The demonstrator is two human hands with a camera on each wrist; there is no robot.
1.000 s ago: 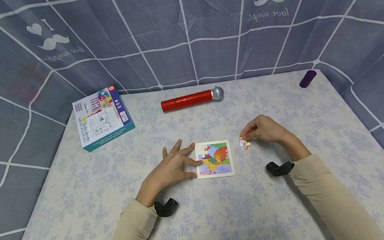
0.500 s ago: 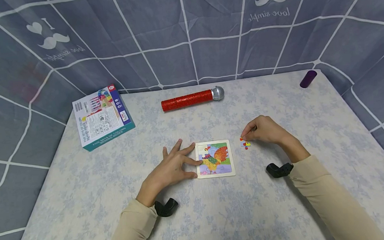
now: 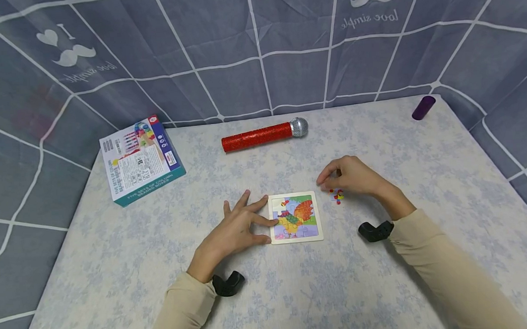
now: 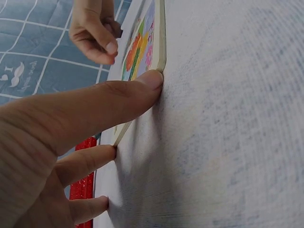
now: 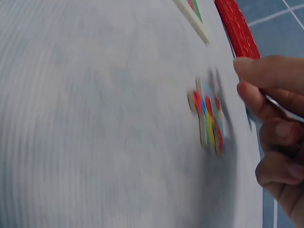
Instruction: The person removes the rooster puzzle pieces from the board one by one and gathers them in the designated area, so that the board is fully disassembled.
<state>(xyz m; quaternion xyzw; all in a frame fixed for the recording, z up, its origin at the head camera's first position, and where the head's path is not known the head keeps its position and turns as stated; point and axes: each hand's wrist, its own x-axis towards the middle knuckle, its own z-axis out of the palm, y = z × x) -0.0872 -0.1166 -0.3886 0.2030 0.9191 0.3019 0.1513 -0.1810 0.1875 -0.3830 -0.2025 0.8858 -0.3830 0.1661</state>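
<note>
My left hand (image 3: 234, 230) lies spread at the left side of a small framed jigsaw puzzle (image 3: 311, 239) with a rooster picture. Its thumb touches the lower left corner and another finger reaches over the frame onto the picture. A pale gap shows at the picture's upper left. Just right of the frame, my right hand (image 3: 353, 175) hovers with fingers loosely bent and nothing seen between them. Below its fingertips a loose puzzle piece (image 3: 338, 197), red, yellow and blue, lies on the table; in the right wrist view the puzzle piece (image 5: 209, 121) is blurred and apart from the fingers.
A red glittery microphone (image 3: 257, 137) lies behind the puzzle. At the back left is a bead toy box (image 3: 142, 161); a dark purple cylinder (image 3: 423, 108) lies at the back right. A grey-blue curtain (image 3: 222, 62) hangs behind the patterned tablecloth (image 3: 315, 291).
My right hand has let go of the puzzle piece and moved a little left towards the frame. The piece stays almost where it was. My left hand has not moved.
</note>
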